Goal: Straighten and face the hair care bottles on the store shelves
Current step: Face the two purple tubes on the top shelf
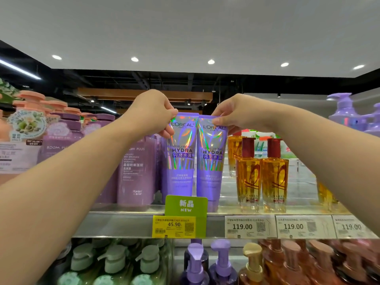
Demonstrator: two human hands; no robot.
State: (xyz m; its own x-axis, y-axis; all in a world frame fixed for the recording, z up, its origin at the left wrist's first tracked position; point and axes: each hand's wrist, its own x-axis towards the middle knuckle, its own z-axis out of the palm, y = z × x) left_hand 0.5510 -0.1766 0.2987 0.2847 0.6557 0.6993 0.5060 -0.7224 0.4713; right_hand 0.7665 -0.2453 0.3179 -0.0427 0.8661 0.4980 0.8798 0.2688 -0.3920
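On top shelf (127,210), hands (151,112) pinch 2 tubes (182,153); caps hidden.

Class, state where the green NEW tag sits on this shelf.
The green NEW tag is clipped to the shelf edge at the head view's centre, below the two purple L'Oreal tubes, above the yellow 45.90 price label.

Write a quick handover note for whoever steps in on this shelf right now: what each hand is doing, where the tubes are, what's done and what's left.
Left hand pinches the top edge of the left purple tube. Right hand pinches the top of the right purple tube.
Both tubes stand side by side on the upper shelf, behind the green NEW tag, labels facing front.
Done: the two tubes look faced and nearly upright; the amber oil bottles beside them face front.
Left: let go and check the tubes stand, then go over the pump bottles on the shelf below.
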